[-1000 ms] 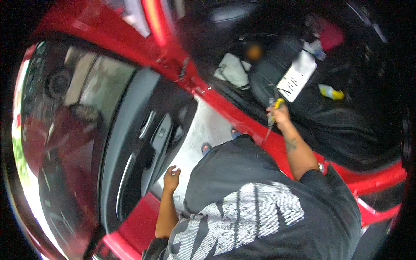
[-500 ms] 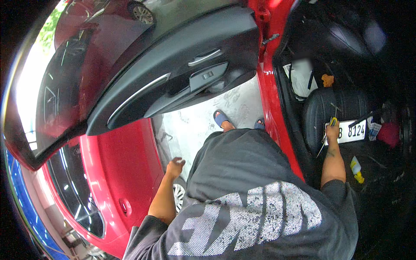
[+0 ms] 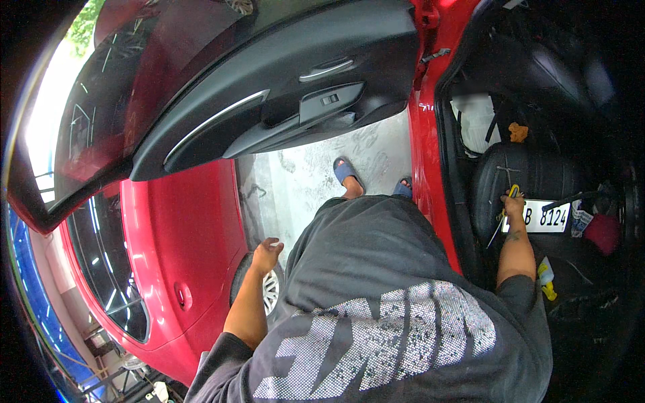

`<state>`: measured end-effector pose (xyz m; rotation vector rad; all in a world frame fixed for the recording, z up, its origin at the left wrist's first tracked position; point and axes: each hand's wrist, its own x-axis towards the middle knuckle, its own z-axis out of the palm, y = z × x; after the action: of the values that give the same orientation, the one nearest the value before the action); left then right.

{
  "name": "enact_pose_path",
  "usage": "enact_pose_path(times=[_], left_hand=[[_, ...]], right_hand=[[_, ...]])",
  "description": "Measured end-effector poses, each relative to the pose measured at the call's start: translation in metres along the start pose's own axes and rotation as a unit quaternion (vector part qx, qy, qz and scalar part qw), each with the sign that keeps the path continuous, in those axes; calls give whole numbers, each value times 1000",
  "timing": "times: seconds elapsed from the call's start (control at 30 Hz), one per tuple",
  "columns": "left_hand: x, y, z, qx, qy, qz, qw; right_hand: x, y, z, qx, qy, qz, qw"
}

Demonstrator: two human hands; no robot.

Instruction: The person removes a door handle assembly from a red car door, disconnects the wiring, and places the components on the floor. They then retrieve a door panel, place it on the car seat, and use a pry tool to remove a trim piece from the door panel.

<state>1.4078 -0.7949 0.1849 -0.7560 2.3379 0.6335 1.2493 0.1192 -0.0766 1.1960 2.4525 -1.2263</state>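
Note:
My right hand is closed around a yellow-handled screwdriver, over the black car seat. The handle's end pokes out above my fist, and a thin metal shaft slants out below it. Beside that hand a white licence plate with dark characters lies on the seat, partly hidden by my fingers. My left hand hangs outside the car near the red rear body, fingers curled. Something small and whitish shows at its fingertips, too small to name.
An open car door spans the upper left. The red door sill runs beside my right leg. On the seat side are an orange cloth, a yellow-and-white bottle, a dark red bundle and a black strip.
The view has shifted slightly, so the door and car appear displaced. My right hand stays by the plate with the screwdriver; my left hand remains curled outside the car.

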Motion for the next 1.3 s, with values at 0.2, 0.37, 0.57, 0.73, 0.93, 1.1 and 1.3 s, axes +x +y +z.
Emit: enact_pose_path(times=[0.2, 0.37, 0.57, 0.73, 0.93, 1.1, 1.3], left_hand=[[-11, 38, -19, 33, 5, -14, 999], [24, 41, -21, 29, -13, 11, 999], [7, 49, -16, 58, -8, 98, 994], [31, 42, -18, 14, -21, 105, 994], [59, 30, -15, -9, -37, 112, 993], [45, 18, -20, -12, -28, 101, 994], [37, 39, -32, 9, -22, 62, 998]], right_hand=[[-23, -28, -2, -69, -9, 14, 997], [1, 21, -30, -82, 31, 16, 996], [-56, -43, -33, 44, -33, 54, 997], [-73, -45, -50, 22, 35, 84, 996], [-62, -17, -54, 159, 35, 132, 978], [-59, -57, -25, 60, 90, -12, 994], [-39, -67, -25, -265, 86, 39, 960]])
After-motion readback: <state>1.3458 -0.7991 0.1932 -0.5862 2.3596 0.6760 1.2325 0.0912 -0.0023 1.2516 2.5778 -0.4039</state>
